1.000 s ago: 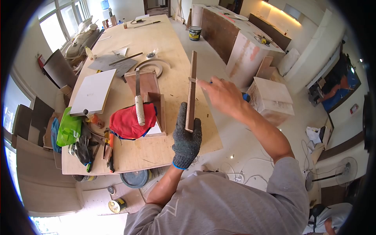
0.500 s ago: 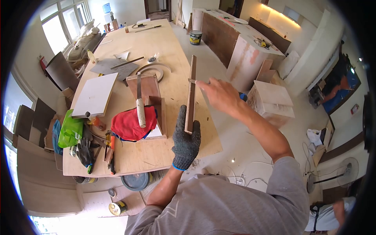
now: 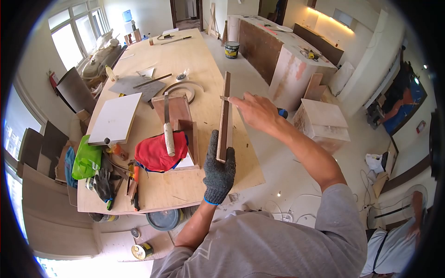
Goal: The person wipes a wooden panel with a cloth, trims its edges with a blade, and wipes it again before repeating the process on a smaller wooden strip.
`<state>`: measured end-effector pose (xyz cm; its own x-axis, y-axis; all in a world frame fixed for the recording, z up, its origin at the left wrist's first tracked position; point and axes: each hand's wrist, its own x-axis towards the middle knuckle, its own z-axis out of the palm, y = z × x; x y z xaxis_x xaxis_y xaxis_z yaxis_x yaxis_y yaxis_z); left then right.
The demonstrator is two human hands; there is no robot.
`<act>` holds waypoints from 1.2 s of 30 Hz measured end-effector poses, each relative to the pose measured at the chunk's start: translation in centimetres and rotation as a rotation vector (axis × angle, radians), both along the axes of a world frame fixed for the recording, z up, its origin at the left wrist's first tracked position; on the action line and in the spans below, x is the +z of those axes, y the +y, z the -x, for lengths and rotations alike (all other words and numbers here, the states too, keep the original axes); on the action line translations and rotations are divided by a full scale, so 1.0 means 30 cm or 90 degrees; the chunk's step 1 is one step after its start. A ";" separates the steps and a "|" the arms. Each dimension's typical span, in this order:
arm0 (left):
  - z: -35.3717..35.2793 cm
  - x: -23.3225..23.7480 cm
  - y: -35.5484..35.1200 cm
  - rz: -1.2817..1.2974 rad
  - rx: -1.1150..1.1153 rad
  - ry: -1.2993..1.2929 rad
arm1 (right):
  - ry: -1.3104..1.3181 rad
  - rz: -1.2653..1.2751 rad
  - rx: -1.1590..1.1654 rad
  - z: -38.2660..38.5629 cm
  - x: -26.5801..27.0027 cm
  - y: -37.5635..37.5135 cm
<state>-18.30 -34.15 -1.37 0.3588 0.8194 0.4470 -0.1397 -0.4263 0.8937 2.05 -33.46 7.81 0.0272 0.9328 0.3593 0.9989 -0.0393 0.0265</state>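
Observation:
My left hand (image 3: 219, 173), in a dark grey knit glove with a blue cuff, is closed around the lower end of a narrow wooden strip (image 3: 224, 121). One face of the strip is dark brown and its edge is pale. It points up and away from me over the table's right side. My bare right hand (image 3: 256, 111) pinches a small flat metal blade (image 3: 224, 98), which touches the strip's upper part. Most of the blade is hidden by my fingers. Left of the strip, a red cloth (image 3: 157, 153) and a white-handled tool (image 3: 168, 139) lie on a wooden box (image 3: 178, 109).
The plywood table (image 3: 185, 53) holds a white panel (image 3: 115, 118), coiled edging strip (image 3: 197, 88), a green bag (image 3: 86, 157) and several hand tools. On the floor to the right stands a box-shaped block (image 3: 322, 120). Another person (image 3: 391, 245) is at the lower right.
The view has tilted slightly. The strip's lower end has swung a little left, and my right hand has shifted slightly left with the blade. At lower right, the other person's arm has risen.

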 end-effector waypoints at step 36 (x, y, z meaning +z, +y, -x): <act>0.000 0.002 -0.008 0.001 0.007 0.015 | 0.018 0.014 -0.040 -0.113 -0.008 0.138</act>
